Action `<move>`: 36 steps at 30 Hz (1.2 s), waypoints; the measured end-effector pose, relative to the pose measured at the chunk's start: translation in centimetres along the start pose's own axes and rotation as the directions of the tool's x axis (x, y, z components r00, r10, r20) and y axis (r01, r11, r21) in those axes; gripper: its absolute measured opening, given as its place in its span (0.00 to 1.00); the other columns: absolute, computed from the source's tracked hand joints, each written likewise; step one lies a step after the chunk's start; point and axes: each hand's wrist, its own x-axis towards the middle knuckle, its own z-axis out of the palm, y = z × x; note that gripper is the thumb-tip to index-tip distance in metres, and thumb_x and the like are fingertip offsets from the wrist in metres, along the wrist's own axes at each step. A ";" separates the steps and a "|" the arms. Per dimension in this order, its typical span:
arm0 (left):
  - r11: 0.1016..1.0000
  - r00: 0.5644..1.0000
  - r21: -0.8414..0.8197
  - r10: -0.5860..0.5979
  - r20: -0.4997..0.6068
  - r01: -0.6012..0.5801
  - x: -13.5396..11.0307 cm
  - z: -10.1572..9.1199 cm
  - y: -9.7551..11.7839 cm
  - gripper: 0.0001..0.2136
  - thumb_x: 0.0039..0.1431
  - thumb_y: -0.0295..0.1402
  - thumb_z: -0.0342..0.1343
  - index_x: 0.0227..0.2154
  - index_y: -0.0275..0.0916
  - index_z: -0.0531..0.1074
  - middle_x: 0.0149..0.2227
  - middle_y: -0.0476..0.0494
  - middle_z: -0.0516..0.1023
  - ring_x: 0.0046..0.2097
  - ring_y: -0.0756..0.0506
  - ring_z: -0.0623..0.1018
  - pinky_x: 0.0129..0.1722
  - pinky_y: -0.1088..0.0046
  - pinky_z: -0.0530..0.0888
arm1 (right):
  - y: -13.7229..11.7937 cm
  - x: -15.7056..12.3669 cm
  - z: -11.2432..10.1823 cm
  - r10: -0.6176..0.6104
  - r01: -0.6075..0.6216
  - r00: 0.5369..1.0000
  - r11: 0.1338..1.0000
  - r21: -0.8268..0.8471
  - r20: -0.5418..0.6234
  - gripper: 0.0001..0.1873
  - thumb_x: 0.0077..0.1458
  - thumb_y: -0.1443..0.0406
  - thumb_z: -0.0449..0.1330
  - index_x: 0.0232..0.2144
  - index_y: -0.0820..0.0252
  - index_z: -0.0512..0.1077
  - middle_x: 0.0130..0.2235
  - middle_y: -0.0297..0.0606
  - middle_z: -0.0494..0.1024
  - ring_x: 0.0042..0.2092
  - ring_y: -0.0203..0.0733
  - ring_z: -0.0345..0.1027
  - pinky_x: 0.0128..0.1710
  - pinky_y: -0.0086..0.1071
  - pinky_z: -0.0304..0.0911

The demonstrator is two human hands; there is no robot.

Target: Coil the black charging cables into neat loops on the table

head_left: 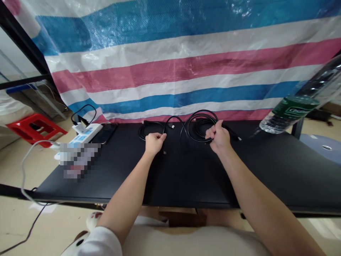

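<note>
A black cable (173, 117) runs in an arc between my two hands above the dark table (186, 174). My left hand (155, 143) pinches it near one end, and a small connector (164, 152) hangs below the fingers. Loops of the same cable are gathered at my right hand (218, 137), whose fingers are curled round them with the thumb up. Behind my left hand lies another coiled black cable (142, 131). Close by is a light-tipped plug (173, 126). More black cable (233, 133) with a plug end lies just right of my right hand.
A white power strip (89, 132) with plugged-in chargers and a dark phone (104, 133) lie at the left, beside a blurred-out object (81, 160). A large clear bottle (289, 108) stands at the back right. A striped sheet (173, 78) hangs behind the table.
</note>
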 end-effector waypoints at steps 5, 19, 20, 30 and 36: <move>0.997 0.998 0.078 -0.024 -0.059 0.028 -0.6 1.6 0.3 0.17 0.46 0.33 0.62 0.08 0.44 0.64 0.12 0.48 0.65 0.25 0.42 0.74 0.32 0.67 0.68 | 0.7 -0.8 1.4 -0.030 0.035 0.997 0.997 -0.070 0.076 0.33 0.43 0.32 0.50 0.17 0.52 0.51 0.15 0.29 0.56 0.20 0.35 0.53 0.21 0.32 0.57; 0.991 0.992 0.046 -0.124 0.007 0.124 -1.1 2.0 0.7 0.14 0.40 0.30 0.67 0.28 0.43 0.66 0.18 0.54 0.67 0.29 0.44 0.75 0.33 0.70 0.68 | -1.2 -2.5 2.4 -0.030 0.087 0.968 0.971 -0.222 0.247 0.20 0.45 0.45 0.58 0.19 0.54 0.64 0.16 0.29 0.62 0.21 0.37 0.59 0.26 0.34 0.58; 0.994 0.994 0.039 -0.106 -0.012 0.106 -1.1 1.9 0.6 0.15 0.41 0.32 0.67 0.28 0.44 0.65 0.18 0.55 0.66 0.28 0.44 0.74 0.32 0.71 0.67 | -1.3 -2.4 2.4 -0.028 0.072 0.972 0.981 -0.179 0.233 0.23 0.44 0.42 0.58 0.19 0.53 0.63 0.15 0.29 0.60 0.20 0.37 0.57 0.25 0.34 0.57; 0.954 0.981 -0.290 -0.016 0.195 0.074 -1.3 2.4 0.2 0.16 0.37 0.36 0.70 0.30 0.41 0.72 0.21 0.55 0.69 0.28 0.49 0.72 0.31 0.73 0.67 | -2.3 -2.9 1.5 0.129 -0.237 0.756 0.968 0.084 0.642 0.39 0.32 0.32 0.60 0.12 0.53 0.45 0.11 0.25 0.43 0.19 0.34 0.44 0.19 0.31 0.48; 0.697 0.948 -0.684 0.021 0.318 0.214 -1.2 2.8 0.3 0.14 0.42 0.38 0.66 0.22 0.39 0.65 0.23 0.51 0.73 0.27 0.50 0.74 0.29 0.74 0.68 | -1.6 -2.7 1.7 0.057 -0.011 0.922 0.993 -0.121 0.383 0.26 0.37 0.45 0.65 0.13 0.54 0.59 0.15 0.29 0.61 0.21 0.35 0.54 0.25 0.34 0.55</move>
